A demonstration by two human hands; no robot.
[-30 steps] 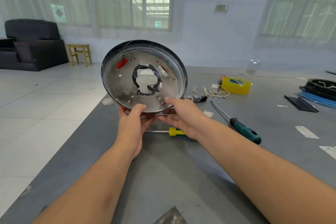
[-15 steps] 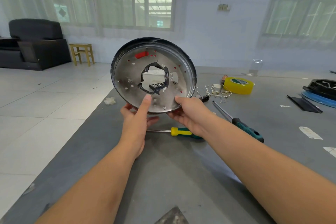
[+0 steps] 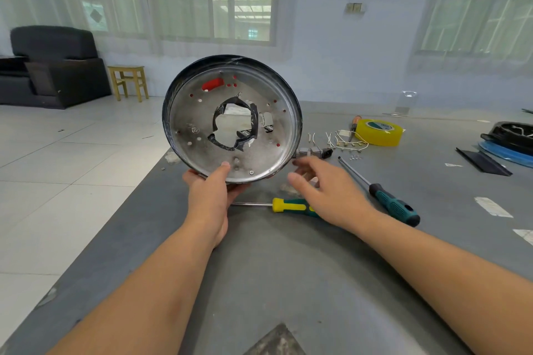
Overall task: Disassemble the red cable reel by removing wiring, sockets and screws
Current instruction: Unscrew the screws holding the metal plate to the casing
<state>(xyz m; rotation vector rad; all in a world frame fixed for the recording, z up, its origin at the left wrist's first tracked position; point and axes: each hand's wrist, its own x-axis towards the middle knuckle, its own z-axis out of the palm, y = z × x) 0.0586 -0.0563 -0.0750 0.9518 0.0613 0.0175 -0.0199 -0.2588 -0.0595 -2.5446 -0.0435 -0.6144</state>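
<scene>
While the left hand's (image 3: 208,201) thumb lies across the lower inside face and its fingers (image 3: 190,175) curl behind the rim, the reel plate (image 3: 230,121) stands on edge, lifted above the near part of the counter (image 3: 288,282), its bare metal inner side turned to the person. That upright hold seems meant to show the plate's holes and remaining fasteners, such as a small screw (image 3: 251,172) near the bottom edge, and the torn black tape (image 3: 253,121) round the central opening. The right hand (image 3: 328,196) is off the plate, fingers (image 3: 300,170) spread and slack, grasping nothing, hovering just above the yellow-handled screwdriver (image 3: 288,204); probably it is going for a tool. Further right lie a green-handled screwdriver (image 3: 392,204), loose wires (image 3: 340,140), small socket parts (image 3: 313,151) and a roll of yellow tape (image 3: 377,132), set aside within reach.
</scene>
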